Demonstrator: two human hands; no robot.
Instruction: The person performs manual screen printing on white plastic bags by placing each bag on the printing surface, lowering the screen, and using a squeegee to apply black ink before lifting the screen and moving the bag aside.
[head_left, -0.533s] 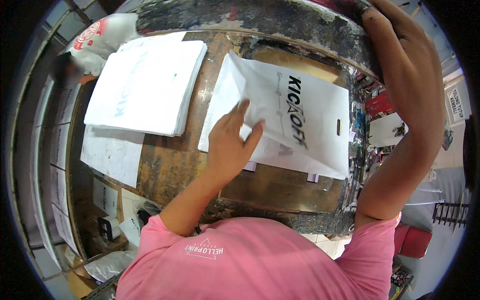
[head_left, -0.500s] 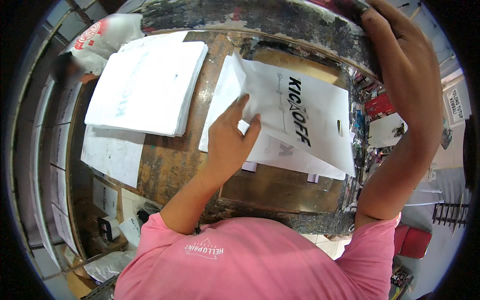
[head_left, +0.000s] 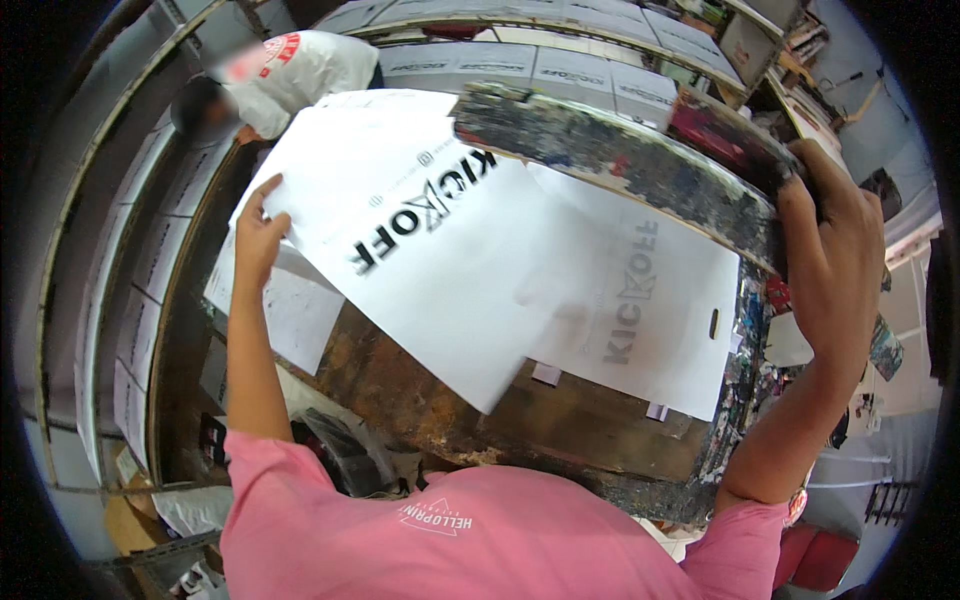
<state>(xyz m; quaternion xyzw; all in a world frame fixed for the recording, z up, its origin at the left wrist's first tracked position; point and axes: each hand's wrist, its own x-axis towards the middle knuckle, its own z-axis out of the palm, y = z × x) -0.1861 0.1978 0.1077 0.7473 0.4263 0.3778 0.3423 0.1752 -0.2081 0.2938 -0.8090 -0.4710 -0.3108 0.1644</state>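
Observation:
My left hand (head_left: 258,240) has its thumb and fingers at the edge of a white bag (head_left: 470,270) with bold black print, which stretches from the stack at the left across to the middle of the table. The bag's near corner is blurred by motion. Under its right part lies a second white bag (head_left: 690,340), flat, with faint grey print and a cut-out handle slot. High at the right, my right hand (head_left: 835,240) is closed round the corner of a paint-smeared screen-printing frame (head_left: 620,170), which stands raised over the far side of the table.
Below the left hand, pale sheets (head_left: 295,320) stick out from the stack. Small light tabs (head_left: 546,373) are fixed to the stained wooden tabletop (head_left: 400,370). A person in a white shirt (head_left: 320,70) bends at the far left. Racks with printed white bags (head_left: 570,75) stand behind.
My left hand has swung left, drawing the printed bag off the board and over the stack. The right hand still holds the raised frame. The view has shifted, showing more racks.

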